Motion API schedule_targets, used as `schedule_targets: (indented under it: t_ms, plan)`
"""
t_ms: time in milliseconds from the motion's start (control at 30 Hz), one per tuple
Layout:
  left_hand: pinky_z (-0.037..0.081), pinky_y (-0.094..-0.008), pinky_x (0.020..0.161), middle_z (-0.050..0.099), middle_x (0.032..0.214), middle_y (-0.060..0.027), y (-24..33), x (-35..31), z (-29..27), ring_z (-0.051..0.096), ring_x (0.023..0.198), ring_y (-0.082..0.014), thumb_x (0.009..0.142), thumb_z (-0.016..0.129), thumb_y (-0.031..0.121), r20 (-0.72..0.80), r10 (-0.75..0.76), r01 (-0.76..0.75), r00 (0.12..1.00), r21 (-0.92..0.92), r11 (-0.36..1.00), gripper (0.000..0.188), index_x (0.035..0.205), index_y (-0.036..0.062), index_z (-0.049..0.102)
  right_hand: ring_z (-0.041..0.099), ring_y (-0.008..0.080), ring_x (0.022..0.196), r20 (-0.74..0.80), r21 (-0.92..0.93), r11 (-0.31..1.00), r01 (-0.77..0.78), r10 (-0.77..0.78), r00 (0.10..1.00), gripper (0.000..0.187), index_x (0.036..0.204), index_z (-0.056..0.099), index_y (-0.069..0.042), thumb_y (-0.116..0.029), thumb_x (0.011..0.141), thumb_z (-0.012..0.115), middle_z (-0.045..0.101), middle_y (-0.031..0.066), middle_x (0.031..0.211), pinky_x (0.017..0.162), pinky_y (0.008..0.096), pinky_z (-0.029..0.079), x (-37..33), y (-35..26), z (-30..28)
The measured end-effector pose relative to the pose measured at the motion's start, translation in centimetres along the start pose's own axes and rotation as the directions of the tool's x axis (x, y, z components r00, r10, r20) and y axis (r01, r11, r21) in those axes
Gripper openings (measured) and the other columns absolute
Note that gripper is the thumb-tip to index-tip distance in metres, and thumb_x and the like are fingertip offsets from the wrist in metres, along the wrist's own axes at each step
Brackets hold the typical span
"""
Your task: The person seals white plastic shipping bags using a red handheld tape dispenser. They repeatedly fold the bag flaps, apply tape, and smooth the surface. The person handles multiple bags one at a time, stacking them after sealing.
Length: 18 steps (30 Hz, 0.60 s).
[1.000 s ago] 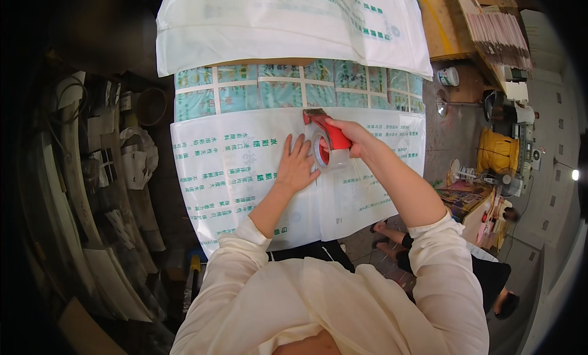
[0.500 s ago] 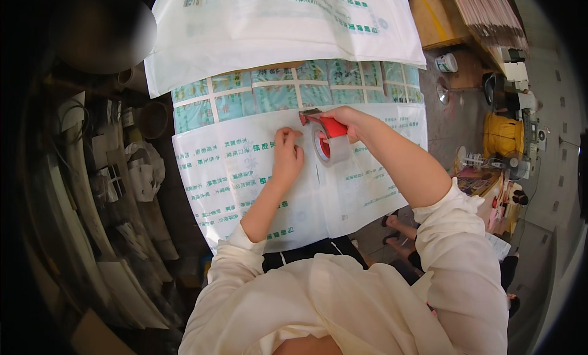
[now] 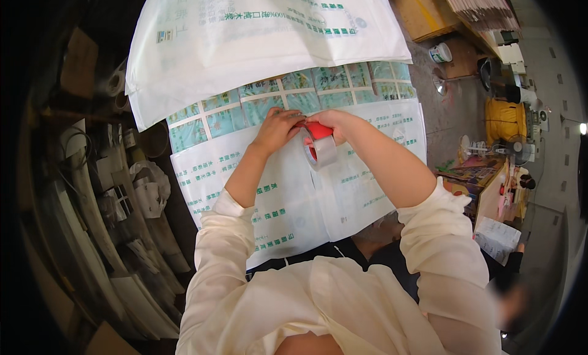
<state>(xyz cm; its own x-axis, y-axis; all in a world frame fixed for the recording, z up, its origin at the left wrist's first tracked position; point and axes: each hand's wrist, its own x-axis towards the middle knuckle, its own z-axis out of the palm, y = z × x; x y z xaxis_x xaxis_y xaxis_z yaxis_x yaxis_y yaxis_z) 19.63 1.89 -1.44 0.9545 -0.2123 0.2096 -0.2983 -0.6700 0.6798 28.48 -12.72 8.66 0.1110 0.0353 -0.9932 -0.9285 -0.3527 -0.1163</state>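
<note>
In right hand (image 3: 333, 123) — glossy, round tape roll (image 3: 323, 155)

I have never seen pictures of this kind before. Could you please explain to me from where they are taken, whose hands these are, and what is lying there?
There is no machine here: a person works with two bare hands. Every picture comes from one fisheye camera on the person's head, looking down, so straight edges bend near the rim. The right hand holds a red tape dispenser with a roll of translucent tape. The left hand has its fingers at the dispenser's front end; their exact grip is hidden. Below lies a white printed sheet; beyond it shows a band of teal printed packages, then another white sheet.
</note>
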Motion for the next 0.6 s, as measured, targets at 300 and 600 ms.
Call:
schedule_targets:
  t_ms: [300,600]
  plan:
    - [0.033,-0.0397,0.1,0.066,0.118,-0.0062,-0.7,0.3,-0.2,0.057,0.111,-0.0207,0.082,0.067,0.014,0.063,0.024,-0.025,0.998,0.007,1.0,0.035,0.117,0.0126,0.066,0.065,0.0217,0.073,0.102,0.136,0.887,0.442,-0.457,0.884,0.031,0.107,0.06,0.001,-0.027,0.096,0.053,0.065,0.0119,0.088,0.063,0.0334,0.055,-2.3,5.5,-0.7]
    - [0.032,-0.043,0.102,0.056,0.133,-0.0111,-1.1,0.9,-1.9,0.048,0.127,-0.0258,0.075,0.075,0.021,0.261,0.075,-0.067,0.962,-0.037,0.997,0.058,0.129,0.012,0.058,0.061,0.0181,0.07,0.082,0.094,0.846,0.524,-0.532,0.843,0.033,0.101,0.062,0.002,-0.028,0.095,0.049,0.065,0.0103,0.081,0.065,0.031,0.048,-2.8,5.9,-0.3]
